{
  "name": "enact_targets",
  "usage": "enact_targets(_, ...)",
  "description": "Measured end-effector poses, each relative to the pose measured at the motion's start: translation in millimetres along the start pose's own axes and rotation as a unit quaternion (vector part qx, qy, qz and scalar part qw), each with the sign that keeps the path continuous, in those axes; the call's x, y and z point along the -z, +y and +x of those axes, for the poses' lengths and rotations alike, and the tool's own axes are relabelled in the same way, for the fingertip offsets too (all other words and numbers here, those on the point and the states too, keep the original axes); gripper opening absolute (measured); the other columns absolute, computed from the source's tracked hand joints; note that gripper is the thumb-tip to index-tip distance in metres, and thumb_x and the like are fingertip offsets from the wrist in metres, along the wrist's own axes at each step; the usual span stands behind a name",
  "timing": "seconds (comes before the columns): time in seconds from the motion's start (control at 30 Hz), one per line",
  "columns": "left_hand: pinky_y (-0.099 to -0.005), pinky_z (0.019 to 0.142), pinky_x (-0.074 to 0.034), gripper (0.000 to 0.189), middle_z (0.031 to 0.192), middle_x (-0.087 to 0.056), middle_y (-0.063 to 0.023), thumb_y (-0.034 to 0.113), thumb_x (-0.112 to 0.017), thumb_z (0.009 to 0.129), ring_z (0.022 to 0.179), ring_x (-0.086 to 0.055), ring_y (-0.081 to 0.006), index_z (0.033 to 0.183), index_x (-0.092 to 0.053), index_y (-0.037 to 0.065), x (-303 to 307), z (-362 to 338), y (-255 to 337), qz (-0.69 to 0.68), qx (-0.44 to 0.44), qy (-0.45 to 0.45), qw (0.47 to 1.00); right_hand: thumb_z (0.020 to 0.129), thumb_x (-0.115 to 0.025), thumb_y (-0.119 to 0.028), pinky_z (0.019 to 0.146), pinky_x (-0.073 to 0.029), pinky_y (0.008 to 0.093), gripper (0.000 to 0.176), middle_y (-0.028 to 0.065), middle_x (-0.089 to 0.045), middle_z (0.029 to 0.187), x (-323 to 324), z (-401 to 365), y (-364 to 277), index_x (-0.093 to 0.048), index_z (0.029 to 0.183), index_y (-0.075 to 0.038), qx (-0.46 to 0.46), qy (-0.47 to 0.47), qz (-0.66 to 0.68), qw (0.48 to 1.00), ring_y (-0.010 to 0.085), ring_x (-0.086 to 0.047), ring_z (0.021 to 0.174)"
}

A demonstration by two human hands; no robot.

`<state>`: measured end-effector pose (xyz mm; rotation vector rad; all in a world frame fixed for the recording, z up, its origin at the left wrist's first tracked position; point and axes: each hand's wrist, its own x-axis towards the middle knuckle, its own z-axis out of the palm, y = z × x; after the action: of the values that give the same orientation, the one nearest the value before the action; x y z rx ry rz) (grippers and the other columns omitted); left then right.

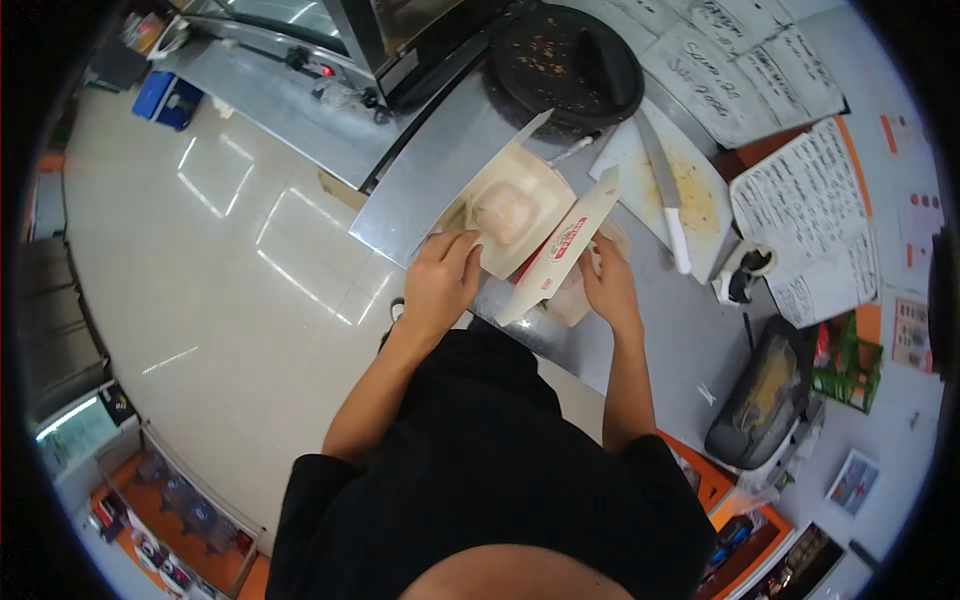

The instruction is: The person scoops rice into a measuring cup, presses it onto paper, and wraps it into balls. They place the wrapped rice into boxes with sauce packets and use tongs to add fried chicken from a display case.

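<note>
An open cardboard food box stands on the steel counter, with a pale, wrapped-looking food item inside. Its near left edge is pinched between the thumb and fingers of my left hand. A printed cardboard flap with red lettering stands tilted along the box's right side. My right hand has its fingers curled at that flap's right edge, fingertips partly hidden. More tan cardboard shows beneath the flap, close to the counter's front edge.
A black pan with food crumbs sits behind the box. On the right, a white-handled knife lies across a stained white cutting board. Handwritten sheets and a black sealing-type machine are farther right. A glass-fronted appliance stands at back left.
</note>
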<state>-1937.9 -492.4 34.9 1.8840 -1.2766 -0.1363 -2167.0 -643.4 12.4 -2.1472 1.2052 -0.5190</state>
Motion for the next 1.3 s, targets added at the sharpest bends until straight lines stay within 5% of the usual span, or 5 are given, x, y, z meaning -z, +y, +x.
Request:
enact_targets(0.17,-0.0439,0.099,-0.052,0.038,0.132,-0.062,-0.014,0.016,-0.067,0.09,0.126,-0.056,-0.0337,0.126,-0.064,0.004,-28.0,51.3,7.8,0.143,-0.194,-0.182,0.953,0.094,-0.06,-0.016,0.093,-0.049,0.0512,0.032,0.0252,-0.067,0.113,-7.0,10.3,9.1,-0.065,0.119,0.002,0.047,-0.116,-0.077,0.989,0.0459,-0.063,0.105)
enact_targets(0.27,-0.0465,0.1,-0.051,0.043,0.137,-0.059,-0.0132,0.022,-0.064,0.093,0.127,-0.055,-0.0337,0.131,-0.061,0.003,-64.7,69.5,-10.8,0.235,-0.258,-0.231,0.908,0.093,-0.061,-0.017,0.092,-0.05,0.0518,0.033,0.0261,-0.067,0.113,-3.0,7.9,-3.5,-0.064,0.119,0.003,0.016,-0.124,-0.064,0.99,0.047,-0.062,0.104)
enact_targets(0.47,-0.0504,0.099,-0.05,0.048,0.128,-0.058,-0.0172,0.023,-0.071,0.088,0.118,-0.058,-0.0367,0.131,-0.059,0.005,-64.3,89.9,-7.2,0.178,-0.142,-0.406,0.885,0.092,-0.063,-0.021,0.092,-0.051,0.051,0.037,0.0276,-0.066,0.114,-8.7,3.3,-2.3,-0.064,0.118,0.004,-0.003,-0.088,-0.031,0.996,0.0468,-0.064,0.101)
enact_targets(1.1,-0.0574,0.106,-0.043,0.062,0.137,-0.053,-0.025,0.035,-0.074,0.08,0.125,-0.05,-0.0503,0.129,-0.055,0.002,-74.0,84.7,-15.0,0.201,-0.029,-0.446,0.871,0.09,-0.065,-0.02,0.093,-0.051,0.0507,0.038,0.0297,-0.069,0.109,2.8,8.4,-13.6,-0.064,0.117,0.008,-0.038,-0.133,0.0,0.99,0.0466,-0.066,0.102)
enact_targets(1.3,-0.0546,0.105,-0.045,0.051,0.133,-0.054,-0.0266,0.032,-0.067,0.092,0.123,-0.05,-0.051,0.129,-0.055,-0.001,-52.3,71.0,-7.0,0.142,-0.078,-0.343,0.925,0.094,-0.069,-0.019,0.084,-0.055,0.0337,0.025,0.0173,-0.073,0.097,52.6,33.3,-17.8,-0.071,0.108,0.002,-0.075,0.017,0.003,0.997,0.0241,-0.07,0.087)
